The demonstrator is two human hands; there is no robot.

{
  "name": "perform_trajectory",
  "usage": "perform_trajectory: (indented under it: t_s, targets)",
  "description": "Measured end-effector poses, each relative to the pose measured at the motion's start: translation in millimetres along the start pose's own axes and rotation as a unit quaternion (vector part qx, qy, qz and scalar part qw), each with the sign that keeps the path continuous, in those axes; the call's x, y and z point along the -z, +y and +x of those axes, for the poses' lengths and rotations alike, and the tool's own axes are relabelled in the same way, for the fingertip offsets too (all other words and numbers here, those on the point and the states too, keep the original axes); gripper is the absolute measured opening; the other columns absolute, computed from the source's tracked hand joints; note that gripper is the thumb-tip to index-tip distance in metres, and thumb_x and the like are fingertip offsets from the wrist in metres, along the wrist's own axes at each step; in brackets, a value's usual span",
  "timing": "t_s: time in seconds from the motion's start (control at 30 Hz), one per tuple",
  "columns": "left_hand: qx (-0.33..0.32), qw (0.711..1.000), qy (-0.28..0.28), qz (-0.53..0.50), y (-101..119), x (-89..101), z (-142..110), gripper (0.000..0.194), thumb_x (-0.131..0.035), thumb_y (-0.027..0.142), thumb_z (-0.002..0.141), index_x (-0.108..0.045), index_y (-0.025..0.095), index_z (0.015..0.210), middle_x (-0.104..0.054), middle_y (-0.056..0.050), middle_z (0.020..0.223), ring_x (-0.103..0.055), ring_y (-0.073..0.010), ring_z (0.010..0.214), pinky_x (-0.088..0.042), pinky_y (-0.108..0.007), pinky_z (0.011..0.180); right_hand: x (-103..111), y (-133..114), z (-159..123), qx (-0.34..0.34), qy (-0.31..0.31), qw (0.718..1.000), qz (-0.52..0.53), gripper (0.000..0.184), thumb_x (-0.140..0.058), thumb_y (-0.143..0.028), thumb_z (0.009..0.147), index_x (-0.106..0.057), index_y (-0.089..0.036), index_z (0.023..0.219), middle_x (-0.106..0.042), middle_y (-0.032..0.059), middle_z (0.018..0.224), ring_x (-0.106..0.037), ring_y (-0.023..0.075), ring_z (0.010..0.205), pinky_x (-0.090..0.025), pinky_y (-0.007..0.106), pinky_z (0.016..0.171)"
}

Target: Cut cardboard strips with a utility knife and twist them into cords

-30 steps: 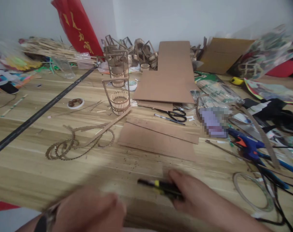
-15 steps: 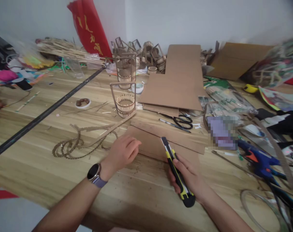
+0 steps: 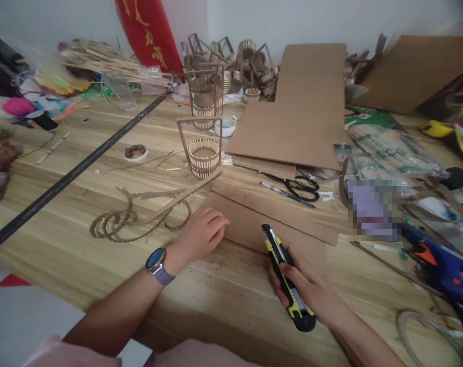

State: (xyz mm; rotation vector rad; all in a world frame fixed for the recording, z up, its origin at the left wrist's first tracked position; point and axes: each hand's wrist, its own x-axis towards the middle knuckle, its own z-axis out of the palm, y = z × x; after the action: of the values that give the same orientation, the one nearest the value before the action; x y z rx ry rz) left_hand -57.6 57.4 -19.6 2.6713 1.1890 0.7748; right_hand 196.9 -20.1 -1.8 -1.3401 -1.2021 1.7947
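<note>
The right hand [image 3: 302, 280] grips the cutter [image 3: 279, 256], likely light and stiff, by its safer handle [image 3: 302, 313]; the left hand's [image 3: 201, 233] grip is unclear.

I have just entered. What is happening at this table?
The person holds a yellow-and-black utility knife in the right hand, its tip toward flat cardboard pieces. The left hand, loosely curled, is near their left end; whether it touches them is unclear. A handled basket stands beyond. Another person's hand shows at the left edge.
</note>
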Motion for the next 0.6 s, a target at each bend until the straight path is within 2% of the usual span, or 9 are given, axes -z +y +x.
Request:
perform_trajectory:
  t_s: [0.17, 0.27, 0.37, 0.43, 0.5, 0.6]
  targets:
    - [0.032, 0.999, -0.017, -0.009, 4.3, 9.0, 4.8, 0.018, -0.045, 0.014, 0.095, -0.063, 0.017, 0.096, -0.069, -0.007, 0.096, -0.059, -0.0214, 0.091, -0.05, -0.038, 0.083, 10.7, -8.8, -2.8, -0.039, -0.073, 0.994, -0.075, 0.043, -0.046, -0.065, 0.091, -0.047, -0.022, 0.098, -0.06, -0.0011, 0.078, -0.055, 0.0108, 0.054, -0.042, 0.026, 0.049]
    - [0.038, 0.998, -0.057, -0.005, 7.3, 15.8, 13.7, 0.018, -0.046, 0.016, 0.096, -0.064, 0.016, 0.097, -0.067, -0.007, 0.098, -0.059, -0.0222, 0.094, -0.049, -0.039, 0.086, 22.6, -21.3, 1.3, -0.015, -0.072, 0.97, -0.23, 0.044, -0.04, -0.065, 0.093, -0.051, -0.022, 0.089, -0.062, 0.0015, 0.073, -0.057, 0.0137, 0.057, -0.044, 0.027, 0.051]
    - [0.018, 0.996, -0.084, 0.025, 7.0, 15.0, 28.5, 0.021, -0.044, 0.017, 0.098, -0.065, 0.016, 0.099, -0.067, -0.008, 0.103, -0.059, -0.0237, 0.099, -0.048, -0.041, 0.091, 32.9, -34.0, 13.9, 0.055, -0.071, 0.903, -0.42, 0.031, -0.043, -0.051, 0.094, -0.056, -0.024, 0.087, -0.068, 0.0045, 0.077, -0.064, 0.0194, 0.069, -0.048, 0.031, 0.063]
    - [0.01, 0.995, -0.092, 0.042, 4.4, 8.1, 40.0, 0.024, -0.043, 0.018, 0.098, -0.066, 0.015, 0.103, -0.066, -0.01, 0.109, -0.059, -0.0247, 0.103, -0.048, -0.042, 0.095, 36.4, -39.2, 25.6, 0.083, -0.07, 0.858, -0.503, 0.026, -0.043, -0.044, 0.093, -0.058, -0.024, 0.092, -0.072, 0.0066, 0.086, -0.067, 0.0222, 0.077, -0.048, 0.033, 0.067]
    - [0.008, 0.995, -0.087, 0.054, 0.2, -2.9, 50.7, 0.026, -0.042, 0.019, 0.1, -0.065, 0.015, 0.11, -0.064, -0.012, 0.12, -0.057, -0.0252, 0.114, -0.046, -0.042, 0.101, 37.0, -40.9, 37.5, 0.091, -0.06, 0.818, -0.565, 0.025, -0.042, -0.043, 0.094, -0.058, -0.024, 0.094, -0.073, 0.0077, 0.087, -0.068, 0.0236, 0.077, -0.047, 0.032, 0.064]
    - [-0.017, 0.993, -0.095, 0.07, -6.8, -21.2, 62.1, 0.031, -0.043, 0.026, 0.102, -0.061, 0.014, 0.124, -0.054, -0.014, 0.142, -0.043, -0.0269, 0.138, -0.035, -0.046, 0.113, 34.3, -39.5, 51.3, 0.095, -0.039, 0.756, -0.647, 0.024, -0.044, -0.043, 0.094, -0.059, -0.024, 0.091, -0.073, 0.0075, 0.081, -0.068, 0.0243, 0.069, -0.039, 0.031, 0.054]
